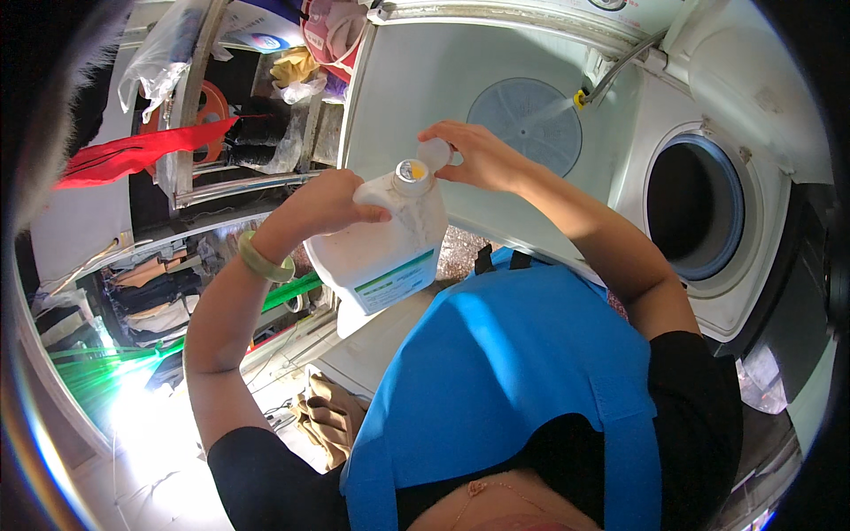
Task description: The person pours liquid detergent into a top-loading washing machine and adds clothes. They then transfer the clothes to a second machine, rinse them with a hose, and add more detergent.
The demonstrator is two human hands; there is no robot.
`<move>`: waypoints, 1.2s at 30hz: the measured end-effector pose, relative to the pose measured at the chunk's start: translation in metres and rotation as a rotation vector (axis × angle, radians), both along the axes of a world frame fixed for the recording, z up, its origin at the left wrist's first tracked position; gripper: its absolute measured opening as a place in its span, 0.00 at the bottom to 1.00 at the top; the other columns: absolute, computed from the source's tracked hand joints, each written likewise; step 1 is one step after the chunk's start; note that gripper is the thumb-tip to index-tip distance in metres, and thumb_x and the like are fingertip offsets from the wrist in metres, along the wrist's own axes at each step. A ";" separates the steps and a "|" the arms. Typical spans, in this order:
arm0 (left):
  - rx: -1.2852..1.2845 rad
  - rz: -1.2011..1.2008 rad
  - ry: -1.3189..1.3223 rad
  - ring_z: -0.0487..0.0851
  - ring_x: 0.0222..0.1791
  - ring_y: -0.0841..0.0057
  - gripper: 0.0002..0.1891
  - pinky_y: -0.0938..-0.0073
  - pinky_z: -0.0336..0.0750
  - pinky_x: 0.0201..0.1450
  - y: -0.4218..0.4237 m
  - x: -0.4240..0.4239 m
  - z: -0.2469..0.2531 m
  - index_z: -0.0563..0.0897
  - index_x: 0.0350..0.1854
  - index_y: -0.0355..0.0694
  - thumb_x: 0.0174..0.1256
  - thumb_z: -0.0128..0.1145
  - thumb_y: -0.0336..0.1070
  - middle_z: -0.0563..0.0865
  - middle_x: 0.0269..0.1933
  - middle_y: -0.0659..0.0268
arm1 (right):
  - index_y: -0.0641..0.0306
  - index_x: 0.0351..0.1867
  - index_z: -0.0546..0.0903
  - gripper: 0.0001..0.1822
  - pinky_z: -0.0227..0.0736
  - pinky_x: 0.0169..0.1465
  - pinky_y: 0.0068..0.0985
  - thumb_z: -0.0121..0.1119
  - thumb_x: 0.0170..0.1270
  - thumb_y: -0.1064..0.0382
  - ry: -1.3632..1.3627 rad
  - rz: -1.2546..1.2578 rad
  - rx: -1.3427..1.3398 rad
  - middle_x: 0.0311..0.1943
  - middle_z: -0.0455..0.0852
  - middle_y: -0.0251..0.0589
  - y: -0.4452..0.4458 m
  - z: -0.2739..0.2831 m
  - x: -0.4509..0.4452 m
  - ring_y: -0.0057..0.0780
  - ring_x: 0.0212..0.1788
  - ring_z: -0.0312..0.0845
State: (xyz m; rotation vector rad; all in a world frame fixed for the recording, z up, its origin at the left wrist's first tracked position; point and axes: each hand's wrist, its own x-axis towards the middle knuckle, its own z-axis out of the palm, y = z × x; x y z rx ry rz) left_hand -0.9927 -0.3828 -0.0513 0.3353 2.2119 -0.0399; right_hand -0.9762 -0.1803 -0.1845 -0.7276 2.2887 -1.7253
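Note:
My left hand (335, 202) grips a large white plastic jug (388, 252) by its handle. The jug's mouth is uncapped, showing something silver and yellow, and a label with green bands is on its side. In my right hand (471, 156) is a translucent plastic cap (435, 154), pinched between the fingers just above the jug's mouth. Both hands are at the near left side of a twin-tub washing machine's wash tub (412, 79). A round grey pulsator (524, 126) lies at the tub's bottom, and water sprays over it from a hose (621, 66) with a yellow end.
To the right, the round spin tub (694, 206) stands open beside its raised translucent lid (757, 99). A metal rack (246, 189) with plastic bags, a red cloth (146, 152) and a pink basket (335, 33) is on the left. Green strapping (292, 292) runs behind the jug.

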 end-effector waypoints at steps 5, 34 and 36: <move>-0.055 0.002 -0.006 0.83 0.28 0.61 0.26 0.67 0.75 0.34 0.011 -0.005 -0.003 0.83 0.27 0.31 0.47 0.64 0.56 0.83 0.26 0.50 | 0.60 0.56 0.70 0.30 0.69 0.56 0.31 0.66 0.49 0.67 -0.083 0.009 -0.052 0.48 0.79 0.43 0.004 -0.005 -0.002 0.40 0.50 0.75; -0.278 -0.092 -0.072 0.82 0.24 0.61 0.30 0.66 0.75 0.29 0.062 -0.032 -0.028 0.82 0.25 0.28 0.42 0.67 0.59 0.82 0.24 0.50 | 0.57 0.61 0.61 0.38 0.70 0.56 0.31 0.67 0.48 0.71 -0.167 -0.040 -0.118 0.51 0.77 0.42 0.020 -0.047 -0.004 0.38 0.52 0.75; -0.286 -0.082 -0.079 0.82 0.24 0.61 0.30 0.66 0.75 0.29 0.062 -0.032 -0.027 0.82 0.25 0.27 0.42 0.67 0.59 0.82 0.24 0.50 | 0.57 0.61 0.60 0.38 0.70 0.55 0.31 0.66 0.48 0.71 -0.181 -0.033 -0.101 0.51 0.77 0.42 0.020 -0.048 -0.004 0.39 0.52 0.75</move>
